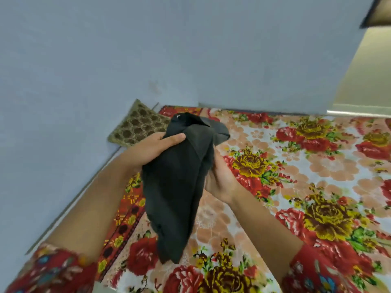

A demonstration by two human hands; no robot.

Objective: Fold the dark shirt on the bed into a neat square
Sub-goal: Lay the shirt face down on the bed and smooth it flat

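The dark shirt hangs bunched at frame centre, lifted above the floral bed. The left hand grips its upper edge; the right hand holds its side. Bunched layers could trap creases, probably spoiling a square fold.

This is a bedroom in a home. A bed with a flowered red and yellow cover fills the corner between plain blue walls, and a patterned cushion leans at its far left corner.
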